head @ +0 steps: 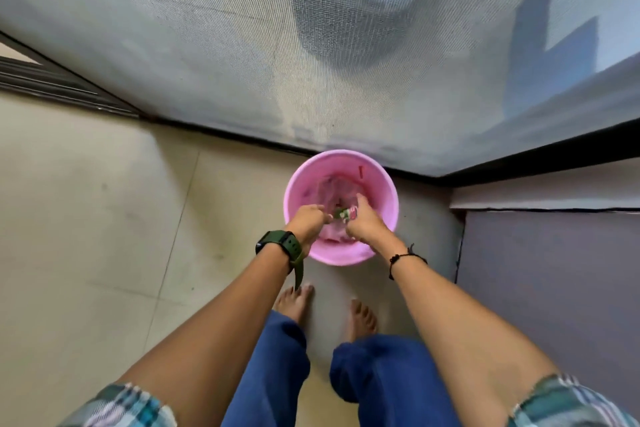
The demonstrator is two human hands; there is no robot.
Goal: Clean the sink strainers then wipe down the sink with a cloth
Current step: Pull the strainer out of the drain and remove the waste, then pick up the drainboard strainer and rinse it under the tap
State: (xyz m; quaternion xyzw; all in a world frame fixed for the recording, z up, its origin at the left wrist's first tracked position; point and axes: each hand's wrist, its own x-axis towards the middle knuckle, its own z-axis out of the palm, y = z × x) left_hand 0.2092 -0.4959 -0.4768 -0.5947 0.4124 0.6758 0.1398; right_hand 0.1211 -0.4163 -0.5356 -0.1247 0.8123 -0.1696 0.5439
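Standing over pink bucket [341,253] | left hand [308,218] and right hand [363,224] above its mouth, both pinching one small green-white item [344,213] | bare feet just behind bucket

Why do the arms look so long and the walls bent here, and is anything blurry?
Head view: the wide-angle lens stretches the forearms and bows the mesh screen edges; soft daylight, no glare; the small item held between the left hand and right hand over the pink bucket is too blurred to identify.
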